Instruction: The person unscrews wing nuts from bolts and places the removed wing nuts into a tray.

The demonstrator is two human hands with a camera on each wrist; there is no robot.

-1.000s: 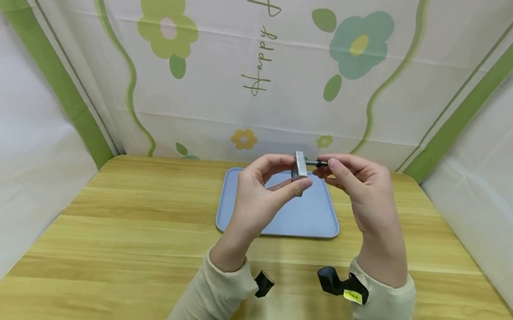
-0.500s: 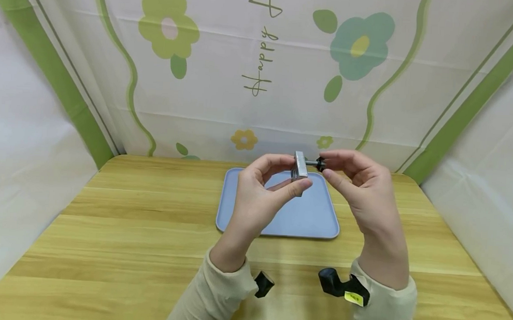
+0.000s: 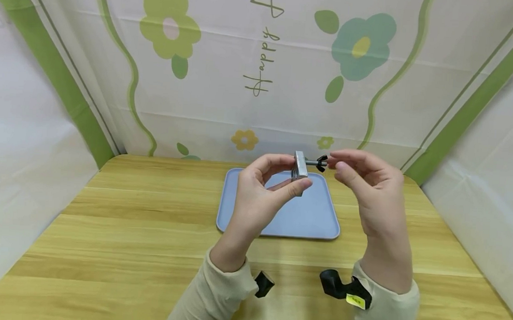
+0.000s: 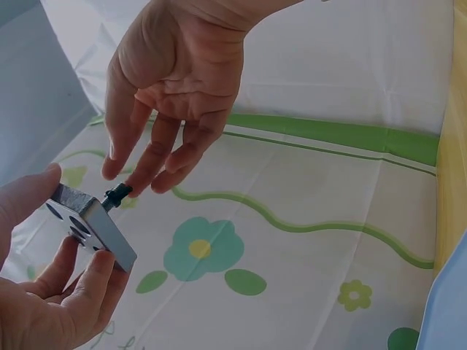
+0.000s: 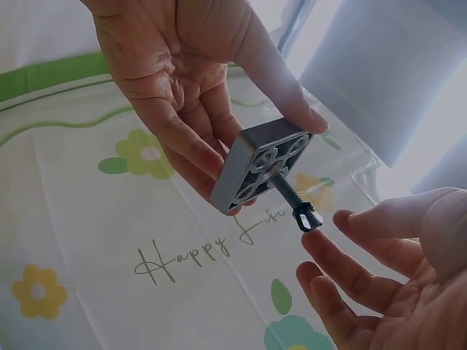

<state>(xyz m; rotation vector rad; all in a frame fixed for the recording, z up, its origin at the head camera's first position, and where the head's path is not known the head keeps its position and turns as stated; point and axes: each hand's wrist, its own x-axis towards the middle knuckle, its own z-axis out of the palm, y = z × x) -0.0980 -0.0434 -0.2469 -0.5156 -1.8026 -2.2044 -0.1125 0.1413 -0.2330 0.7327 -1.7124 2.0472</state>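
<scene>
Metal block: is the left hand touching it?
Touching: the right wrist view shows the left hand gripping the metal block, thumb and fingers pressed against it.

1. Site: a screened-off tabletop booth; home, lab or workshop beyond it cannot be told.
2. Far side: pale cloth backdrop [image 3: 216, 100], creased, printed with flowers [image 3: 183, 23], wavy green lines and the lettering [image 3: 265, 59] "Happy".
3. Left and right: plain whitish side panels [image 3: 27, 138], green bands [image 3: 54, 67] at the corners.
4. Worktop: wood-grain table [image 3: 148, 231], rounded far corners.
5. Toward far edge: blue tray [image 3: 297, 217].
6. Black wrist devices [image 3: 331, 284] at both cuffs: recording station.
</scene>
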